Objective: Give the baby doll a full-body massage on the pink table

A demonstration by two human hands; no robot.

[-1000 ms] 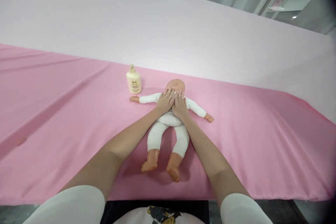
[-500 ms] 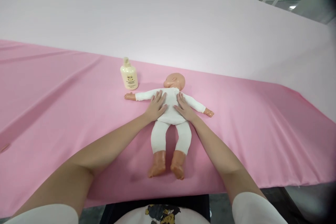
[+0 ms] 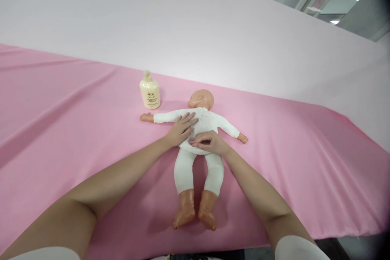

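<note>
The doll (image 3: 199, 138) is lying face-up on the pink bench (image 3: 289, 162), near a cream bottle (image 3: 149, 91). The left hand (image 3: 182, 129) is resting flat and open on its chest; the right hand (image 3: 210, 143), fingers loosely curled, is touching its belly.

Doll (image 3: 199, 130): smooth plastic head, matt white cloth suit. Bottle (image 3: 149, 91): glossy plastic. Tablecloth (image 3: 76, 101): smooth pink fabric.

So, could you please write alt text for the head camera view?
Two bare hands rest on a baby doll in white clothes, lying face up on a pink cloth: left hand on its chest, right hand on its belly. A cream bottle stands beside the doll's head.
</note>
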